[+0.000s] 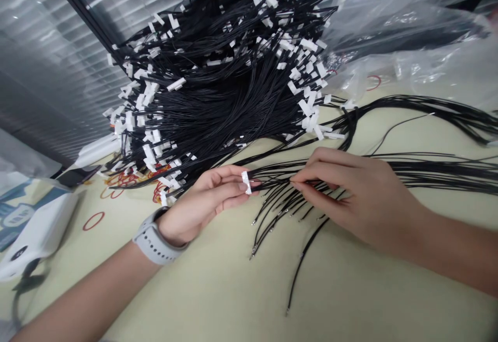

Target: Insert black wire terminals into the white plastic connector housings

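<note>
Black wires (218,98) look light and floppy (best held by the connector): the left hand (208,199) pinches a white connector (245,182), the right hand (350,191) pinches a few strands (272,182).

You've got a pale cream tabletop (202,295) under everything. Big heap of black wires with white connectors (218,87) sits on it, just beyond your left hand (206,202). Loose black wire strands (439,171) lie out past your right hand (354,196), with thin wire ends (272,222) fanned on the top just below and left of that hand. Red rubber bands (93,221) lie left of your left hand, near a white boxy device (37,233) and a blue-and-white printed package (19,212). Clear plastic bag (412,56) lies well beyond your right hand.
</note>
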{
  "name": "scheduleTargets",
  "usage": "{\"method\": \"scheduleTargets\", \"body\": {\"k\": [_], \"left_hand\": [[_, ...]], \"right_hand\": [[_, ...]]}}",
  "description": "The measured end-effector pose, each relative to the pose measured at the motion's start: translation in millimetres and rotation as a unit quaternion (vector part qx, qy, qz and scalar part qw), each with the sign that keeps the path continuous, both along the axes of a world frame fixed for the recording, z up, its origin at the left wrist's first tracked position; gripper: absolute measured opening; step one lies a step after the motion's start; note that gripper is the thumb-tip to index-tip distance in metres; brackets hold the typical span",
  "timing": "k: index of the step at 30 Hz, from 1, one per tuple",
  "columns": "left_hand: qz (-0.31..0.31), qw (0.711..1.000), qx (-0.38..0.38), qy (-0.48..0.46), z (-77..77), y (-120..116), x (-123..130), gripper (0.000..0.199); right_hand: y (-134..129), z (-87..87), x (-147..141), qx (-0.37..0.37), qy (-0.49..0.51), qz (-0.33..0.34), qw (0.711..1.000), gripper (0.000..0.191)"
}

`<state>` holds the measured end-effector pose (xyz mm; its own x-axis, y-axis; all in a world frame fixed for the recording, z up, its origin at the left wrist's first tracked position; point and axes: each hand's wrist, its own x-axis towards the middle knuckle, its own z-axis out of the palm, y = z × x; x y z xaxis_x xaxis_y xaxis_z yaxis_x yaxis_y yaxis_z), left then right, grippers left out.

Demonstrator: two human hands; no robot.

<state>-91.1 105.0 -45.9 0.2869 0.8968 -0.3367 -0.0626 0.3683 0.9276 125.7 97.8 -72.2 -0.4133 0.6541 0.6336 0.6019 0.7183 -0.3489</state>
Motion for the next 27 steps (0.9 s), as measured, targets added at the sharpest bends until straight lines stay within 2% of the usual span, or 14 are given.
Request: {"method": "scheduleTargets", "body": {"k": [11, 21, 27], "left_hand": [[-0.018, 0.999, 0.013, 0.026, -1.6, 2.0, -2.9, 0.019], [0.002, 1.000, -0.007, 0.018, -0.5, 2.9, -0.9, 0.020], [-0.004, 1.000, 0.006, 0.023, -1.4, 2.9, -3.0, 0.021]], "right_hand": [[-0.6, -1.3, 0.9, 0.003, 0.002, 0.002, 1.000, 0.012], [-1.8, -6.1, -0.5, 0.036, -0.021, 0.033, 0.999, 0.016], [-2.1, -6.2, 0.7, 0.015, -0.033, 0.051, 0.998, 0.016]]}}
